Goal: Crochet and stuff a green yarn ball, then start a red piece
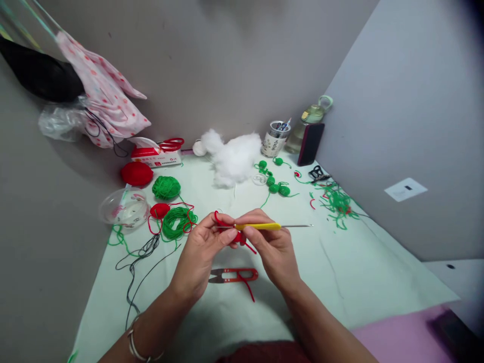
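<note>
My left hand (202, 247) is closed round a small piece of red crochet work (238, 237), mostly hidden by the fingers, with a loop and a short tail of red yarn sticking out. In my right hand (274, 249) is a double-ended crochet hook (264, 227) with a yellow handle, pinched between thumb and fingers. Its left tip reaches the red work at the left fingertips; its bare metal end points right. Below both hands, orange thread snips (232, 275) lie on the table with a red yarn scrap (247, 290) across their handle.
To the left sit green yarn (177, 223), red yarn balls (136, 173), black cord (132, 272) and a clear plastic bowl (124, 209). White stuffing (236, 159), a pen cup (276, 138), small green balls (274, 186), a phone (311, 144) and yarn scraps (338, 201) lie farther back.
</note>
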`<action>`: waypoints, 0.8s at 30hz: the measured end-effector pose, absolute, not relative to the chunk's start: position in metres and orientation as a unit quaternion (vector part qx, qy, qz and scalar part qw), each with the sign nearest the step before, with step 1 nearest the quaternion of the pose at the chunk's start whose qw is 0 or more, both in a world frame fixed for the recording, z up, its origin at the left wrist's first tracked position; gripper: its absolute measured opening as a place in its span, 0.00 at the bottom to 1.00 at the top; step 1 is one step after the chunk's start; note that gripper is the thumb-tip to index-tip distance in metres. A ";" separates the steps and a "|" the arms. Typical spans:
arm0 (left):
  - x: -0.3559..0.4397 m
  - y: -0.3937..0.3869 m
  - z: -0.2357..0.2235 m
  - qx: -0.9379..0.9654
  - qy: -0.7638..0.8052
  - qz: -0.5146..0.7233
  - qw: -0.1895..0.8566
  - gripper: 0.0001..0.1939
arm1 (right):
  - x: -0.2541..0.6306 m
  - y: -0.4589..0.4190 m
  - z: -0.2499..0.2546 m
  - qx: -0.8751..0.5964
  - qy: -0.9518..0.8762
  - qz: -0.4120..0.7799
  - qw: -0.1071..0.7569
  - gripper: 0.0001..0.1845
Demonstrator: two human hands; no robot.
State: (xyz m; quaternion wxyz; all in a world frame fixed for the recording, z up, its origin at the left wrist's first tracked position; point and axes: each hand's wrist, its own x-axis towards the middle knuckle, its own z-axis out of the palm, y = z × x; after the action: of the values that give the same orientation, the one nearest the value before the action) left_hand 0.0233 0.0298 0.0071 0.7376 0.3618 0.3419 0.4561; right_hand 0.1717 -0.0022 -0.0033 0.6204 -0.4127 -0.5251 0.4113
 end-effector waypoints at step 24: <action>0.010 0.029 -0.030 0.326 0.339 0.408 0.782 0.12 | 0.194 0.011 -0.019 -0.498 -0.645 0.470 0.341 0.05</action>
State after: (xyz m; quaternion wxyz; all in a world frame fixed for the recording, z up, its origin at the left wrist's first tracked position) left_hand 0.0101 0.0290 -0.0297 0.7824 0.3260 0.3395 0.4080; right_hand 0.1944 0.0111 -0.0190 0.3406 -0.4976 -0.6449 0.4695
